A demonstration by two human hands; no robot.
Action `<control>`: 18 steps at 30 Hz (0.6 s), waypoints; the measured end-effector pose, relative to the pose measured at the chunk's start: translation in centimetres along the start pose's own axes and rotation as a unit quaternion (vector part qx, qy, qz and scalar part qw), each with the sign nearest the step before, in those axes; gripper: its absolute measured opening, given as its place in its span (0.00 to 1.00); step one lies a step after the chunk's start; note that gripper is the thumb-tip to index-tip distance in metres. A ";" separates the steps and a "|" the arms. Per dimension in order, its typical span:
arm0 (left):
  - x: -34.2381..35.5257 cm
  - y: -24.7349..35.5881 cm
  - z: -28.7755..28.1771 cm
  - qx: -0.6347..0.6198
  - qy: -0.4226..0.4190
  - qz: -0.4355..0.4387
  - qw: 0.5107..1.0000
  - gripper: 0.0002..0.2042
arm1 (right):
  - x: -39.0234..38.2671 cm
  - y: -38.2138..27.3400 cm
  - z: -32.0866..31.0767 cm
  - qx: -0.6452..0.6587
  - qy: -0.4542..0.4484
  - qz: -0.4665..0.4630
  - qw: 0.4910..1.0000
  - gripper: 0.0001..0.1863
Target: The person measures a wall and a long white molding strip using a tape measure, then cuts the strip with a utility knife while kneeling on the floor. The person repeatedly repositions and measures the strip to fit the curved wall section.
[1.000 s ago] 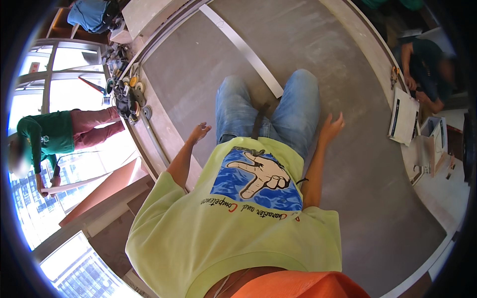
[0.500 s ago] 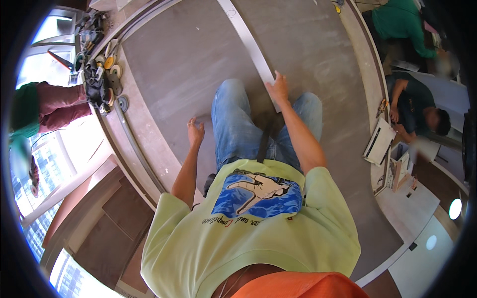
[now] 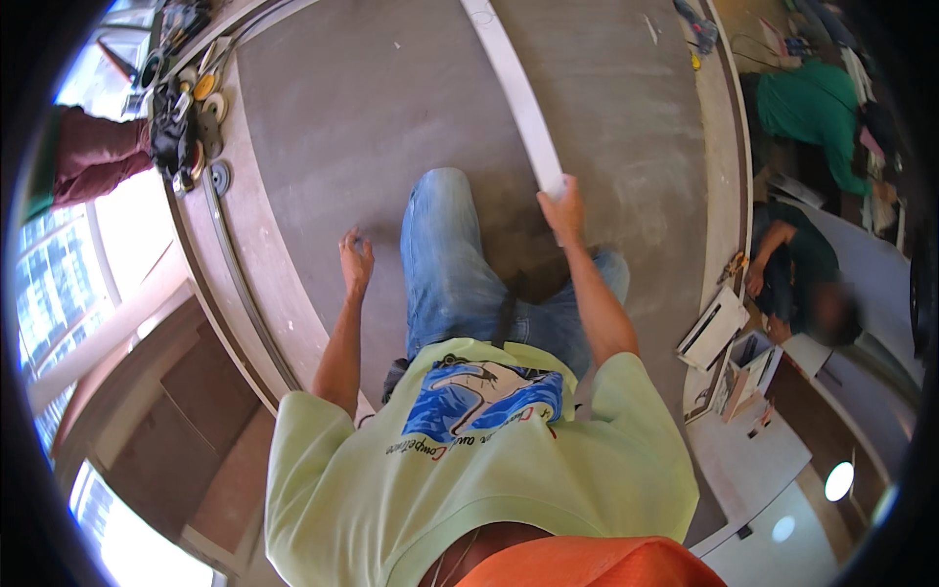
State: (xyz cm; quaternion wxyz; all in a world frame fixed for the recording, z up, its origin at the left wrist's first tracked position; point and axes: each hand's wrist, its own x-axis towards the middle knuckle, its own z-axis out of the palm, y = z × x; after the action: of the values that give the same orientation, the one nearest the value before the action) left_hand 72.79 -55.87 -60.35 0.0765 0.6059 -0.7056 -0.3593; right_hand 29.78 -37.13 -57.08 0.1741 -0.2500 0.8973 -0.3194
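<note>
Below me lies a large grey-brown board (image 3: 333, 117), and I kneel on it. In my right hand (image 3: 563, 207) is the near end of a long white straight bar (image 3: 514, 83), the fingers closed around it. The bar runs away from me over the board, leaning slightly left, and its far end passes out of the top of the view. My left hand (image 3: 356, 264) hovers over the board left of my knee. Its fingers are bent together around a small dark bluish thing too small to make out.
Along the board's left border lie sanding discs (image 3: 217, 106), a dark power tool (image 3: 174, 132) and a metal rail (image 3: 240, 274). A person in maroon trousers (image 3: 98, 157) stands beyond. On the right are pliers (image 3: 732, 266), a white box (image 3: 712, 328) and two people at work, one in a green top (image 3: 807, 103).
My right hand and the bar have shifted right and slightly nearer to me. My left hand has moved a little left. My knees and view have shifted slightly too.
</note>
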 end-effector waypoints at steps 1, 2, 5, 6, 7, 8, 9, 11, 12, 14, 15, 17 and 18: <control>0.4 1.0 -0.3 0.001 0.008 -0.008 1.000 0.20 | 0.7 0.2 -2.0 -0.012 -0.003 -0.019 1.000 0.35; 0.5 1.9 -0.7 0.003 0.011 -0.013 1.000 0.20 | 1.6 0.4 -4.3 -0.025 -0.007 -0.016 1.000 0.35; 2.2 4.6 -0.1 -0.004 0.027 0.015 1.000 0.20 | 3.1 0.8 -11.1 -0.031 -0.032 -0.013 0.999 0.34; 3.0 6.3 0.2 -0.018 0.023 0.023 0.999 0.20 | 2.5 2.5 -12.7 -0.027 -0.029 -0.013 0.999 0.34; 3.9 8.9 0.5 -0.033 0.020 0.031 0.999 0.20 | 1.8 4.1 -14.2 -0.024 -0.024 -0.014 0.999 0.34; 4.7 11.2 0.9 -0.047 0.020 0.037 0.998 0.20 | 0.7 5.3 -15.5 -0.027 -0.014 0.007 1.000 0.33; 5.8 13.0 1.6 -0.042 0.020 0.067 0.997 0.20 | -0.7 6.6 -16.6 -0.030 -0.008 0.028 0.999 0.33; 7.6 16.8 3.9 -0.033 0.005 0.113 0.993 0.20 | -3.3 10.5 -18.5 -0.041 0.006 0.068 0.997 0.33; 8.2 19.0 5.2 -0.030 -0.005 0.131 0.991 0.20 | -4.5 12.0 -19.2 -0.049 0.009 0.080 0.996 0.33; 9.1 22.6 8.2 0.005 -0.038 0.170 0.985 0.20 | -6.5 14.7 -20.5 -0.069 0.017 0.104 0.992 0.34; 9.8 23.0 10.7 0.017 -0.048 0.194 0.980 0.20 | -7.1 16.0 -20.9 -0.061 0.018 0.101 0.993 0.34; 10.0 25.3 16.1 0.041 -0.097 0.251 0.962 0.19 | -8.5 18.4 -21.3 -0.049 0.032 0.107 0.993 0.34; 9.5 27.7 18.6 0.052 -0.134 0.283 0.948 0.19 | -9.1 19.2 -21.6 -0.048 0.034 0.113 0.992 0.34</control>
State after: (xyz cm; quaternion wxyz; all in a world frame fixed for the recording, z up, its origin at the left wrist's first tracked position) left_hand 38.10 -56.64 -60.45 0.0480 0.3312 -0.8694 -0.3635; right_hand 20.49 -8.65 -52.46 0.1665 -0.1440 0.9395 -0.2626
